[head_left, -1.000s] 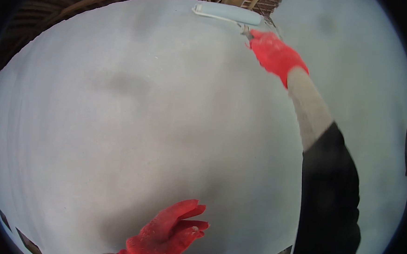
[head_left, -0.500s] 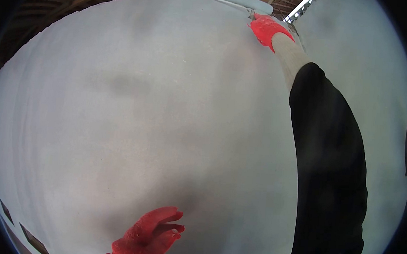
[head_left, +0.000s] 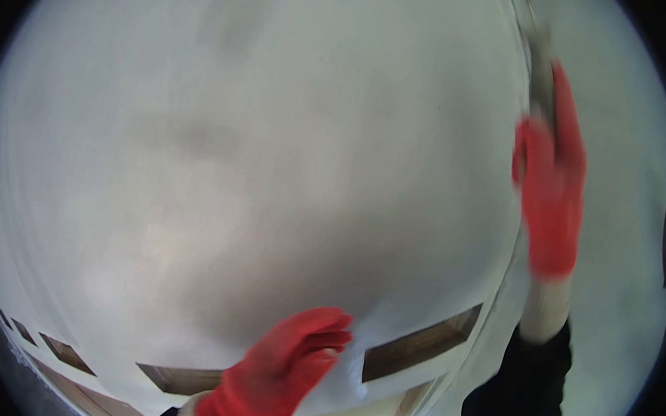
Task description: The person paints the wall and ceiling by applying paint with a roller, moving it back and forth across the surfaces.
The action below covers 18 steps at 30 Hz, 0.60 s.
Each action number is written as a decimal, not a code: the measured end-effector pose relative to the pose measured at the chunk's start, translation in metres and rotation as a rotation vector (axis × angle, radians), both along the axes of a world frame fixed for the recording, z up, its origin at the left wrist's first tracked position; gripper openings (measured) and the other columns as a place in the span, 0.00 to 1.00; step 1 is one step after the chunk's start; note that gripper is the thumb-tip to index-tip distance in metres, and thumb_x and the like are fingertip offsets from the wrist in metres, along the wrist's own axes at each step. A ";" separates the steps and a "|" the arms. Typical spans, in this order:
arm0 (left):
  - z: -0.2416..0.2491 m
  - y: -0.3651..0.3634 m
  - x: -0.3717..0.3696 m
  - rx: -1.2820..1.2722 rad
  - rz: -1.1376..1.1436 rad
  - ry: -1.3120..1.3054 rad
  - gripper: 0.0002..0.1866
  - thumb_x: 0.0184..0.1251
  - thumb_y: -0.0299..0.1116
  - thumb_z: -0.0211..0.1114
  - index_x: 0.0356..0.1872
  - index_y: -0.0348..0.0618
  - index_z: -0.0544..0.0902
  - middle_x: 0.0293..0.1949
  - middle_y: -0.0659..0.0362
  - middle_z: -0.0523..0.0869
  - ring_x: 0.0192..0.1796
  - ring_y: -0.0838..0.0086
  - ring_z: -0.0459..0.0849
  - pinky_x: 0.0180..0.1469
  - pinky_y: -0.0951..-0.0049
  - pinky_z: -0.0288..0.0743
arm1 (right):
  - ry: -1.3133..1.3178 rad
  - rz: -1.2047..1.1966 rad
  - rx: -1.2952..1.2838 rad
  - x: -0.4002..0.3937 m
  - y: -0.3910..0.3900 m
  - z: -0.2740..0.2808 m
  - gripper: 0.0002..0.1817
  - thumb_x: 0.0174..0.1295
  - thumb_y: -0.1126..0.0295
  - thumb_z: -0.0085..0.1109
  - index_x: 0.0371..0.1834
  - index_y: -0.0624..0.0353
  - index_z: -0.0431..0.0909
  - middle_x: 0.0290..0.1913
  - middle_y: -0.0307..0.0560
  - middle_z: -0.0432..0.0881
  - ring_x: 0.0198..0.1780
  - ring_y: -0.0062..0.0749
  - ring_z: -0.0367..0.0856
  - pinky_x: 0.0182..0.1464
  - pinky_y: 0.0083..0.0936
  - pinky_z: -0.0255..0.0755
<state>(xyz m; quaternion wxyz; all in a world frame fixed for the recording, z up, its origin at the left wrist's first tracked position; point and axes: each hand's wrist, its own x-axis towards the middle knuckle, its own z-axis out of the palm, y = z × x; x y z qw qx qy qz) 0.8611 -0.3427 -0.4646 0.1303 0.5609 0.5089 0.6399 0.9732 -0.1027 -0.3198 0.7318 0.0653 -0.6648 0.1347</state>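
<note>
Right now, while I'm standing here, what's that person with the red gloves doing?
The person's red-gloved right hand grips the blurred grey paint-roller handle, raised near the right edge of the big pale wall. The long, pale roller sleeve was up at the wall's top half a second ago; now it is out of the picture. The red-gloved left hand is lower down, in front of that wall, partly curled, with nothing seen in it.
</note>
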 end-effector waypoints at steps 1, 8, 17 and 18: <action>-0.014 0.019 0.019 -0.035 -0.035 0.015 0.23 0.67 0.19 0.50 0.63 0.35 0.62 0.60 0.50 0.71 0.60 0.63 0.73 0.62 0.63 0.68 | 0.013 0.044 -0.074 0.017 0.011 -0.048 0.29 0.66 0.66 0.44 0.71 0.56 0.55 0.26 0.34 0.71 0.21 0.11 0.64 0.23 0.10 0.60; -0.113 0.114 0.090 -0.335 -0.280 -0.232 0.28 0.67 0.21 0.53 0.67 0.38 0.57 0.63 0.52 0.67 0.63 0.69 0.69 0.62 0.71 0.67 | -0.500 -0.004 -0.165 0.121 0.020 -0.343 0.32 0.58 0.83 0.49 0.67 0.64 0.54 0.31 0.47 0.79 0.27 0.32 0.77 0.32 0.27 0.73; -0.256 0.185 0.118 -0.406 -0.522 -0.674 0.18 0.72 0.28 0.50 0.61 0.38 0.66 0.56 0.53 0.75 0.57 0.72 0.75 0.59 0.74 0.70 | -0.832 0.041 -0.446 0.166 -0.008 -0.473 0.27 0.58 0.85 0.45 0.64 0.68 0.61 0.55 0.63 0.75 0.52 0.49 0.78 0.44 0.30 0.77; -0.264 0.186 0.118 -0.502 -0.508 -0.607 0.16 0.73 0.29 0.48 0.59 0.37 0.67 0.54 0.53 0.76 0.56 0.70 0.77 0.59 0.73 0.70 | -0.873 0.026 -0.482 0.168 -0.010 -0.489 0.27 0.59 0.84 0.44 0.65 0.66 0.61 0.58 0.62 0.73 0.56 0.49 0.77 0.46 0.30 0.77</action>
